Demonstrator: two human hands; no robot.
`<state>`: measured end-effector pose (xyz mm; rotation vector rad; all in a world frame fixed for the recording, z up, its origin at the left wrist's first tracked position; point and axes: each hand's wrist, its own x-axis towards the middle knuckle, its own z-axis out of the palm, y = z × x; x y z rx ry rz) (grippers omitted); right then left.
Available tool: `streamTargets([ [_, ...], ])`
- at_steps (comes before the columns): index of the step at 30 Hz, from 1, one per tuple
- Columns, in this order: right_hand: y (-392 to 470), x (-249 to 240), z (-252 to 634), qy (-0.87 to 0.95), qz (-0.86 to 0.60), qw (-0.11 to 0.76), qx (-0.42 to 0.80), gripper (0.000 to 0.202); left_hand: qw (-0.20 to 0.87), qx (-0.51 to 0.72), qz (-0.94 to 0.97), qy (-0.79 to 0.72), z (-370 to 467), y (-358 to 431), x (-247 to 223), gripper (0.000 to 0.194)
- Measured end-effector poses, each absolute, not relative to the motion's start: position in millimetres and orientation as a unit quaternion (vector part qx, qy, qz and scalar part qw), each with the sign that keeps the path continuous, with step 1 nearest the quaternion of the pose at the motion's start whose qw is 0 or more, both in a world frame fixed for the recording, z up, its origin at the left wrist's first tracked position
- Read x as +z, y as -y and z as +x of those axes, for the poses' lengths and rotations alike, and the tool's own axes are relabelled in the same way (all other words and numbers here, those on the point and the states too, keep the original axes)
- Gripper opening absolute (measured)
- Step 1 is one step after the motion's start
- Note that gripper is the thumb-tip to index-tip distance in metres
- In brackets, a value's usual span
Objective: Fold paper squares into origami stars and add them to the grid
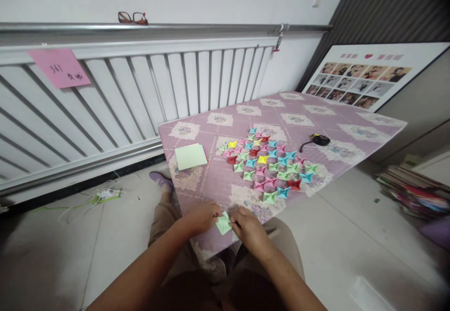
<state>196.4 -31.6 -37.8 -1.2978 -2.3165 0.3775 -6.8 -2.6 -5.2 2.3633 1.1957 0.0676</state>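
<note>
We pinch creased green paper (223,225)
Our left hand (204,216) clamps it at nine o'clock, right hand (248,228) at three; spiky folded shapes (262,159) at one o'clock.

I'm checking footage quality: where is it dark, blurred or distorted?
Head view: radiator slats splay leftward, probably wide-angle distortion; the stack at far right is blurred; the top-right and lower-left corners are dark; the held green paper looks pale, its creases faint.
</note>
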Motion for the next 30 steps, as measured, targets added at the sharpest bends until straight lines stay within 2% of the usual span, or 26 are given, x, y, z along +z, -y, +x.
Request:
streamTargets([
  [8, 36, -46, 193, 0.865, -0.453, 0.206, 0.067, 0.010, 0.185, 0.026, 0.880, -0.437, -8, 13, -14, 0.013],
  [14, 42, -45, 192, 0.881, -0.435, 0.186, 0.016, 0.015, 0.129, 0.011, 0.888, -0.441, -9, 22, -25, 0.023],
  [30, 48, -27, 193, 0.913, -0.382, 0.141, -0.029, 0.012, 0.064, 0.008, 0.918, -0.390, -17, 32, -24, 0.018],
])
